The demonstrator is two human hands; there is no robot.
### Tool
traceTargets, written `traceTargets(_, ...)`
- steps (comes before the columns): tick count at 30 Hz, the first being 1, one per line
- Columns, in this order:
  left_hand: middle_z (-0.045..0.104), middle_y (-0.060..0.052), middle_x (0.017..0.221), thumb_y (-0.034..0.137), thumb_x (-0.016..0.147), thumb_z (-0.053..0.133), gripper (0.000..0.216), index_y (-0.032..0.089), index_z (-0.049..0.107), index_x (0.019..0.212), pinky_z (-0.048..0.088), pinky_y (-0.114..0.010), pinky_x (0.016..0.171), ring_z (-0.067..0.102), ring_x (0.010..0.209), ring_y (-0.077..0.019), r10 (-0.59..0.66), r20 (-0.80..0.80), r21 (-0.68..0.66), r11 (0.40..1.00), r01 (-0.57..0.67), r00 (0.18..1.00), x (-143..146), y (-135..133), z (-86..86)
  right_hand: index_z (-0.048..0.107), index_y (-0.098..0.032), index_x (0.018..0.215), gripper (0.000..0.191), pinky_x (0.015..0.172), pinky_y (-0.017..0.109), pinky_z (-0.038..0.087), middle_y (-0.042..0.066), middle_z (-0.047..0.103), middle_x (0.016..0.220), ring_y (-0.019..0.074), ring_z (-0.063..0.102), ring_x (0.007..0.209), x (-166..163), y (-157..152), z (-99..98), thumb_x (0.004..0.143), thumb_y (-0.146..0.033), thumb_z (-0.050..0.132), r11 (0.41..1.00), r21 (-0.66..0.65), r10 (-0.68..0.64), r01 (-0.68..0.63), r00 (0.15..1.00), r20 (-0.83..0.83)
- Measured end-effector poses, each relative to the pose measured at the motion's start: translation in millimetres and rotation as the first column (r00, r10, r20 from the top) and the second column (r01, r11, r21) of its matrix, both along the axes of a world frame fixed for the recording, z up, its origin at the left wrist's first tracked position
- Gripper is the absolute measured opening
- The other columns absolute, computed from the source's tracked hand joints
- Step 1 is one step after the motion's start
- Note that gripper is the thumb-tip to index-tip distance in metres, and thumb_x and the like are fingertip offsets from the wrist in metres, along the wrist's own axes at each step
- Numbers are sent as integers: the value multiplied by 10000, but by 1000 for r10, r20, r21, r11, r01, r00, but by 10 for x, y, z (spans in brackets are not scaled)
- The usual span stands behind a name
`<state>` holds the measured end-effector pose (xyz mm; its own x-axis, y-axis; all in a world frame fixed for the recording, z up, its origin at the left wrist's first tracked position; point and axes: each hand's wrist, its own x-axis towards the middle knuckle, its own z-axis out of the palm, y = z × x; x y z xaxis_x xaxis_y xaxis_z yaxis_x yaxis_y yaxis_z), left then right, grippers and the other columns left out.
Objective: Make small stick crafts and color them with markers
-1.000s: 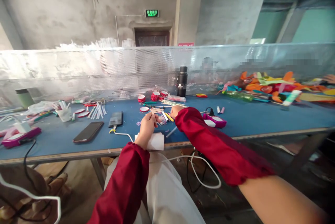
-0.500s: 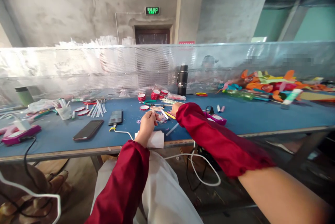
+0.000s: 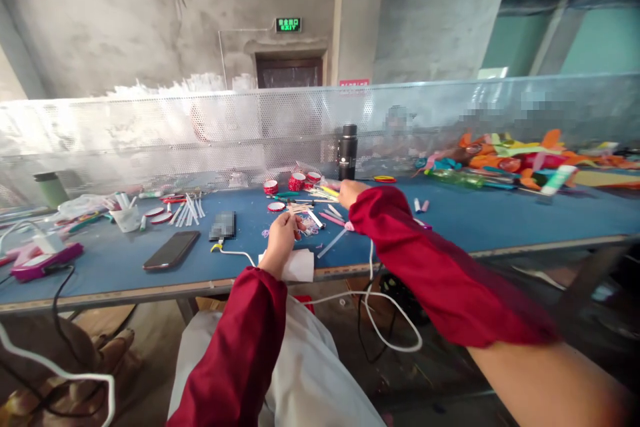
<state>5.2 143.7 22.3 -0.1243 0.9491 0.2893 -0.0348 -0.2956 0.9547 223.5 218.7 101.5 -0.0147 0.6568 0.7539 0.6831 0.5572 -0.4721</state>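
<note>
My left hand (image 3: 283,235) is closed above a white folded paper (image 3: 299,266) at the table's front edge. Its fingertips are pinched beside a small heap of pale strips and scraps (image 3: 310,227); what they hold is too small to make out. My right hand (image 3: 351,192) is further back and to the right, with its fingers closed. A slim yellow pen-like tool (image 3: 329,191) extends left from its fingertips. Pink sticks (image 3: 332,219) and a clear strip (image 3: 332,244) lie in front of this hand. Pale wooden sticks (image 3: 315,200) lie between the hands.
Red patterned rolls (image 3: 297,181) and a black bottle (image 3: 348,152) stand behind the hands. To the left lie a phone (image 3: 171,250), a power bank (image 3: 223,225), white sticks (image 3: 188,210) and a cup of pens (image 3: 125,218). Colourful pieces (image 3: 515,164) are heaped at the right.
My right hand has moved back and slightly right, taking the yellow tool with it. Pink sticks now show where it was. My left hand stays almost in place.
</note>
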Motion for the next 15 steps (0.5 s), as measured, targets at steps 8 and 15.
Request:
traceTargets(8, 688, -16, 693, 265, 924, 530, 158, 180, 609, 817, 351, -225, 508, 486, 473, -92, 14, 17, 28, 999, -15, 1000, 11, -53, 11, 733, -222, 883, 230, 521, 267, 421, -20, 634, 636, 133, 548, 559, 185, -848, -58, 757, -409, 780, 960, 40, 258, -278, 820, -511)
traceTargets(15, 685, -16, 678, 254, 902, 517, 154, 175, 615, 813, 336, -221, 499, 478, 460, -89, 14, 6, -10, 1000, -14, 1000, 31, -68, 43, 474, -248, 678, 416, 440, 225, 345, -119, 375, 453, 67, 340, 425, -484, -787, -636, 639, -388, 864, 833, 142, 343, -535, 297, -891)
